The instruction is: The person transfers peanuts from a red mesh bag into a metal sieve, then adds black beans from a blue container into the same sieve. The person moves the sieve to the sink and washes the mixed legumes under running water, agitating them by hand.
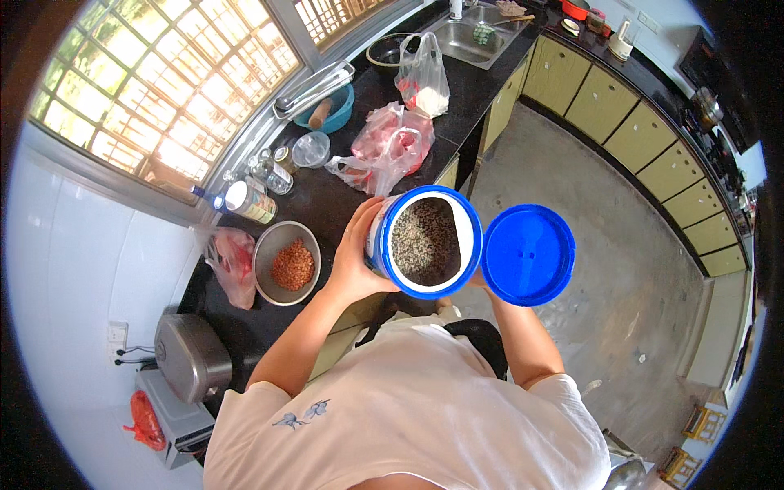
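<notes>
In the middle of the view, my left hand [353,263] is closed round the side of a canister [465,237] with a blue rim. The canister is tilted so its mouth faces up toward me, and speckled grey-brown grains or seeds [423,242] lie inside. A piece of the white inner seal still lines one side of the mouth. Just to the right is a round blue lid [528,255], off the canister, held by my right hand [482,282]. Most of that hand's fingers are hidden behind the lid. A metal bowl [268,242] of reddish-brown nuts or beans [292,265] stands on the counter at left.
On the black counter are plastic bags [392,143], a blue basin [343,104], bottles [276,175], a clear plastic tub [311,150] and a silver cooker [193,358]. A sink [465,45] is at the far end. Grey floor [572,212] lies to the right, bordered by cabinets [600,86].
</notes>
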